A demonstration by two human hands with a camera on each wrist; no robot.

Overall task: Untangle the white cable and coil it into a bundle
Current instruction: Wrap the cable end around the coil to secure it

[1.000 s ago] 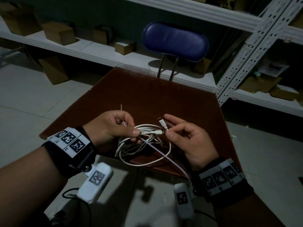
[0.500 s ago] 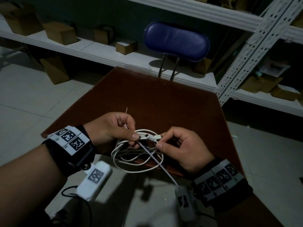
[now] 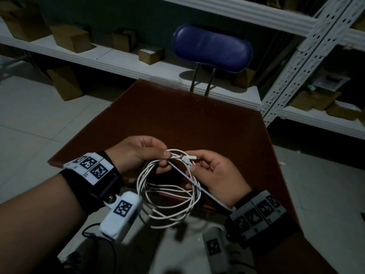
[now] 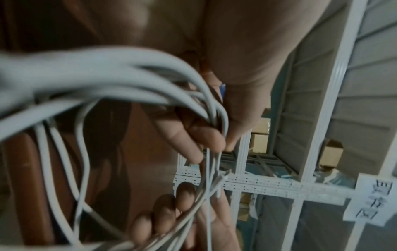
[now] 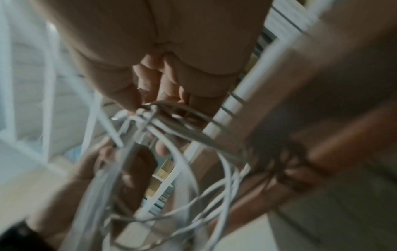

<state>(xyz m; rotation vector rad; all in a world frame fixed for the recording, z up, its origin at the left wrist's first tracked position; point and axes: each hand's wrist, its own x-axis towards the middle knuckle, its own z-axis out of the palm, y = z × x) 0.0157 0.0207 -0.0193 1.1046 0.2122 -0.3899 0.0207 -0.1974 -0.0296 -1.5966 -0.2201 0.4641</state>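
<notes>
Blue chair (image 3: 212, 47) beyond the brown counter (image 3: 177, 119); left hand (image 3: 138, 153) and right hand (image 3: 215, 175) both pinch the looped white cable (image 3: 167, 194).

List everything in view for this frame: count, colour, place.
white cable: 1, white, coiled in loose loops that hang between both hands over the table's near edge; connector ends at the top of the coil
brown wooden table: 1, dark reddish brown, centre
blue padded chair back: 1, blue on metal posts, behind the table
white metal shelving: white, along the back and right
cardboard boxes: several, brown, on the shelves and floor
wrist camera units: 2, white with black markers, under the wrists
left hand: 1, pinches the top of the coil
right hand: 1, fingers pinch the connector ends
</notes>
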